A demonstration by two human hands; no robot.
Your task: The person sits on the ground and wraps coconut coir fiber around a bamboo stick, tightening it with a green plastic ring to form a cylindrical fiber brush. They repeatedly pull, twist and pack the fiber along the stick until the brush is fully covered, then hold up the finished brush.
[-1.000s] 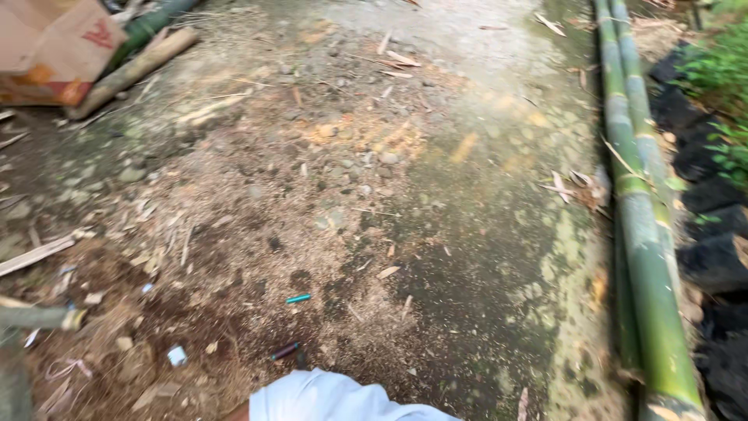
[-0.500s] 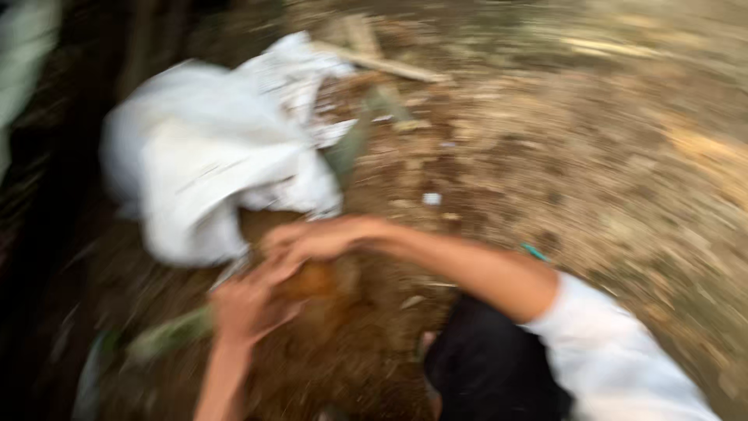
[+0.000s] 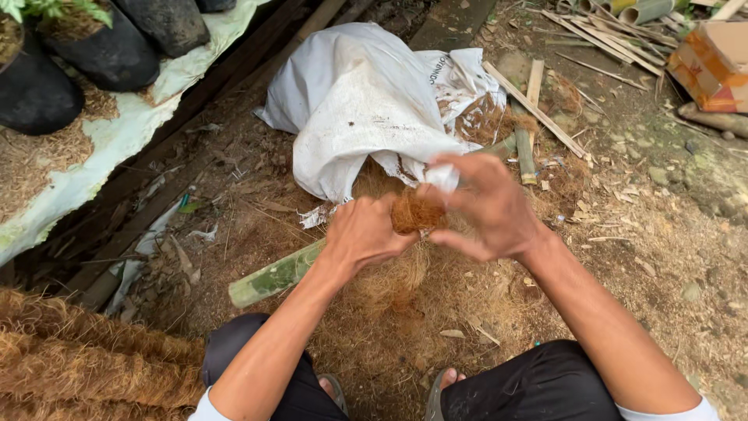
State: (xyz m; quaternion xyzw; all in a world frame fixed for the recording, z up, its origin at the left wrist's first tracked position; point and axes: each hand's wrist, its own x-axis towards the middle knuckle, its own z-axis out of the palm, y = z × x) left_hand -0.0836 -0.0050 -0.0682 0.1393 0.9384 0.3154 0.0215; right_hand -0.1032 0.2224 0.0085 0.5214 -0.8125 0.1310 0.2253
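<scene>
Head view, left to right: black grow bags (image 3: 117,51) on pale sheet at far left; coir rolls (image 3: 86,366) lower left; green bamboo length (image 3: 273,277) on ground. Left hand (image 3: 366,234) curled closed on clump of brown coir fibre (image 3: 417,212); right hand (image 3: 487,206) pinching same clump, fingers half bent. White sack (image 3: 358,101) lies just behind hands. Cardboard box (image 3: 713,62) top right.

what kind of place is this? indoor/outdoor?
Outdoors, likely a garden or plant-nursery work yard: bare dirt ground littered with split bamboo, black grow bags on sheeting, and a white sack spilling brown fibre. Both hands, left and right, grip a fibre clump.
</scene>
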